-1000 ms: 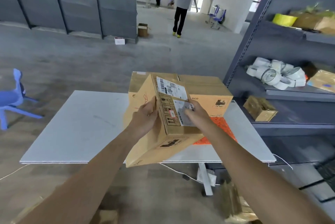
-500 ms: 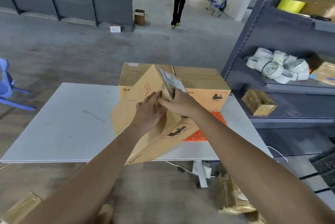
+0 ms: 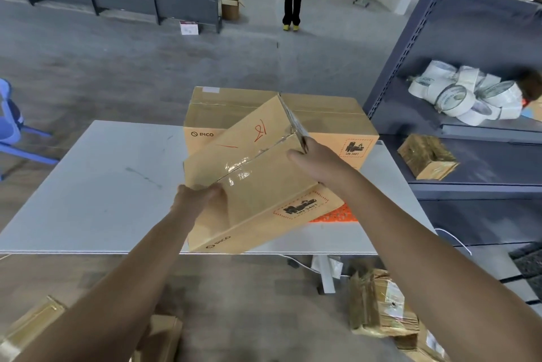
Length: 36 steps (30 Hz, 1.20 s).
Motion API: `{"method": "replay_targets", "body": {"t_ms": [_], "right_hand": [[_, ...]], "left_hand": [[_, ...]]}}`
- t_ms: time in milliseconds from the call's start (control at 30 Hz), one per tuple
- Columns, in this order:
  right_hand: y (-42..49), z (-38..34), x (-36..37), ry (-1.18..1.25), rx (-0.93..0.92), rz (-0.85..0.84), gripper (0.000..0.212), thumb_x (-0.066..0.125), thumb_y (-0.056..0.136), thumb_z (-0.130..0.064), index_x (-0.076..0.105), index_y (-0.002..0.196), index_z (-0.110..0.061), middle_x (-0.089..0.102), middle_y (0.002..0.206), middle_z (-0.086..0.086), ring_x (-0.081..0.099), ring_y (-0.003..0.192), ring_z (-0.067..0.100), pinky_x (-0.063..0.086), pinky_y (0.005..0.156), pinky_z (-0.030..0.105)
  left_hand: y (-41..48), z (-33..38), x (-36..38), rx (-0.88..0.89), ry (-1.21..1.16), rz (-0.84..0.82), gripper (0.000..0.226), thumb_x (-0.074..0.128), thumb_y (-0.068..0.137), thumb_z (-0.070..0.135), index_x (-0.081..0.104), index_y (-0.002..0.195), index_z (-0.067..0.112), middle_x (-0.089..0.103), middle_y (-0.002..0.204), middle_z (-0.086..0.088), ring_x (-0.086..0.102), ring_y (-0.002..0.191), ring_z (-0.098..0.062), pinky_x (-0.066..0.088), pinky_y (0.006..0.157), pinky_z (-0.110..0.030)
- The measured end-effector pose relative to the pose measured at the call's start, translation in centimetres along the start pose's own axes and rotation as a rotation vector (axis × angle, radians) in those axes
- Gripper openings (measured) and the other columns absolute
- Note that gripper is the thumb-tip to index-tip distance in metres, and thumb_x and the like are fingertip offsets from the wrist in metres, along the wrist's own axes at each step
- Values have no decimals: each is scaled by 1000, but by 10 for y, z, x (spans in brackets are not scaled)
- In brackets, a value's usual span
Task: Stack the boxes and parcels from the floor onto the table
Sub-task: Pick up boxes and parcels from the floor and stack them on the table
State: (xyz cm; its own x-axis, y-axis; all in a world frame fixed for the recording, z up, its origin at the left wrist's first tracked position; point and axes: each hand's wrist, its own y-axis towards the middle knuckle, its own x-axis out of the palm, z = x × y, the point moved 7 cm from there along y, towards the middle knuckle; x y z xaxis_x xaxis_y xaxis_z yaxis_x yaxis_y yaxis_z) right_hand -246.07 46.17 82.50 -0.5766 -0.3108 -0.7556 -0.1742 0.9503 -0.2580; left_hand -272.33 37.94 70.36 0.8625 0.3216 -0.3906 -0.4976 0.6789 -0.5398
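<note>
Over the table (image 3: 102,185), tilted box (image 3: 258,174) in the curled grip of left hand (image 3: 196,200) and right hand (image 3: 319,160).

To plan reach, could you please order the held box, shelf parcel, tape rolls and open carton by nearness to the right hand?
1. held box, in the grip of the right hand.
2. shelf parcel, right.
3. tape rolls, higher shelf.
4. open carton, far floor.

You've got two PICO boxes: one tilted box (image 3: 258,185), one flat box (image 3: 322,115). One desk (image 3: 88,200). One wrapped parcel (image 3: 426,156) on the shelf (image 3: 484,174), one open carton (image 3: 230,7) far off.
</note>
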Motion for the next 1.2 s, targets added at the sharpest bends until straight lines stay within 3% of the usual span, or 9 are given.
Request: {"method": "replay_targets", "body": {"t_ms": [133, 267, 400, 500, 633, 733, 933, 1100, 1200], "right_hand": [[4, 13, -4, 18, -1, -14, 50, 42, 81, -51, 46, 125, -29, 64, 104, 12, 57, 74, 21, 40, 58, 32], [11, 32, -2, 117, 15, -3, 38, 45, 80, -44, 56, 115, -35, 67, 103, 1, 64, 94, 21, 53, 82, 39], [17, 51, 26, 188, 33, -74, 31, 47, 86, -35, 61, 114, -32, 67, 107, -1, 63, 95, 19, 50, 86, 34], [24, 58, 49, 236, 65, -96, 27, 52, 87, -25, 64, 111, -25, 69, 107, 1, 65, 97, 21, 52, 91, 41], [24, 62, 68, 253, 47, -95, 38, 56, 79, -34, 58, 116, -24, 65, 111, 2, 62, 101, 25, 51, 92, 46], [25, 71, 78, 268, 36, -120, 51, 53, 88, -19, 45, 137, -29, 61, 112, -7, 62, 97, 20, 53, 89, 47], [33, 79, 84, 221, 86, -105, 60, 50, 90, -16, 31, 146, -30, 58, 104, -11, 65, 83, 18, 56, 67, 36], [36, 78, 84, 165, 13, -59, 59, 49, 95, -18, 28, 150, -26, 47, 143, 2, 57, 86, 3, 49, 63, 26], [36, 74, 89, 150, -9, -70, 58, 46, 98, -18, 25, 152, -29, 48, 139, 1, 65, 93, 20, 56, 72, 39]], "left_hand": [[9, -9, 3, -72, -75, -48, 54, 73, 80, 37, 53, 117, 4, 58, 106, -10, 55, 94, -29, 41, 78, -35], [15, -1, -3, 53, -22, 12, 33, 74, 78, 30, 58, 93, 6, 56, 79, -5, 55, 74, -25, 39, 62, -29], [22, 10, -28, 201, 26, 105, 12, 72, 74, 26, 61, 71, 22, 59, 72, 3, 54, 67, -17, 39, 53, -25], [31, 12, -43, 237, 65, 151, 18, 63, 79, 21, 57, 96, 23, 61, 91, 1, 54, 77, -18, 39, 57, -27], [50, 6, -49, 226, 101, 84, 75, 55, 84, 14, 19, 150, 16, 48, 136, -5, 46, 120, -30, 36, 84, -34], [53, 3, -46, 227, 150, 42, 85, 60, 78, 17, 15, 151, 13, 42, 143, -9, 43, 126, -33, 36, 87, -34], [59, -10, -43, 172, 223, 96, 30, 54, 78, 4, 55, 107, -4, 54, 80, -8, 49, 68, -21, 37, 52, -28], [61, 1, -52, 274, 217, 88, 27, 60, 78, 7, 58, 105, 8, 60, 85, -5, 55, 77, -25, 44, 61, -32], [65, 2, -57, 301, 191, 93, 38, 64, 81, 14, 56, 118, 10, 61, 102, -7, 57, 88, -28, 45, 64, -33]]}}
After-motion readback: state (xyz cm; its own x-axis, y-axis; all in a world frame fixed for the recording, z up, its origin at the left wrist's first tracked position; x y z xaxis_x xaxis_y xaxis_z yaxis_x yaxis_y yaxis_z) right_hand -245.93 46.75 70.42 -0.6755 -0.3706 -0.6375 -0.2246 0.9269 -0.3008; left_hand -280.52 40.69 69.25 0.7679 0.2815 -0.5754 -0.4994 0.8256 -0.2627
